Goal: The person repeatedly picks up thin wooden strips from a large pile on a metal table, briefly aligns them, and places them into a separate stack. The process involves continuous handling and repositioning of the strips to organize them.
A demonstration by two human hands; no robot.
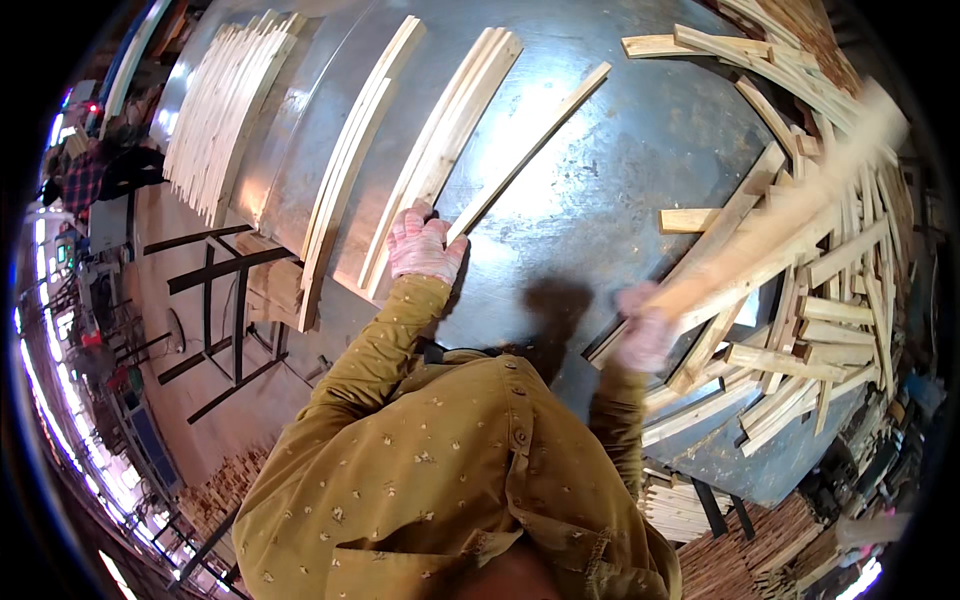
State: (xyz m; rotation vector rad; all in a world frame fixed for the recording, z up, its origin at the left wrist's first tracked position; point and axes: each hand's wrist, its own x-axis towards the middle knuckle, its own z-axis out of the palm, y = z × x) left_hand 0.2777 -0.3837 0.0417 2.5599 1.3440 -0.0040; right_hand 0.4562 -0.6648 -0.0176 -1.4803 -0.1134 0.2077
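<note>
My left hand (425, 248), in a thin pale glove, is closed with bent fingers over the near end of a small bundle of pale wooden strips (450, 130). Its thumb side touches the near end of a single narrow strip (530, 150), which lies slantwise on the metal table (560, 235). On the right, my right hand (645, 328), also gloved, grips the near end of a wooden board (770, 232). Motion smears this board and the hand, most of all at the board's raised far end. Loose wooden pieces lie under and beyond it.
A jumbled heap of wooden pieces (835, 330) covers the table's right side. Farther left lie another pair of strips (350, 150) and a broad row of strips (230, 110). A black metal frame (238, 310) stands on the floor at left, with a person (95, 180) beyond it.
</note>
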